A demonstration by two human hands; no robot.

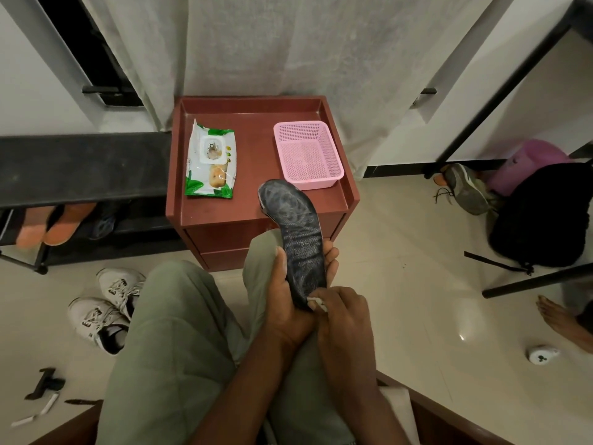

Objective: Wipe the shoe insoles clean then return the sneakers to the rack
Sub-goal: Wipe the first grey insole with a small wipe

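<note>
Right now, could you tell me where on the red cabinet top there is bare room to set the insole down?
The widest bare patch on the cabinet top lies between the wipes pack and the pink basket. A bare strip runs behind both. The front right is crowded: the insole, held by the left hand, overhangs it.

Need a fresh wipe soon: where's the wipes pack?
In the head view, the wipes pack lies on the red cabinet top, left side, across from the pink basket.

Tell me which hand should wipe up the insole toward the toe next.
The right hand: it already pinches the white wipe against the heel end of the dark insole. The left hand grips the insole from beneath, steadying it.
</note>
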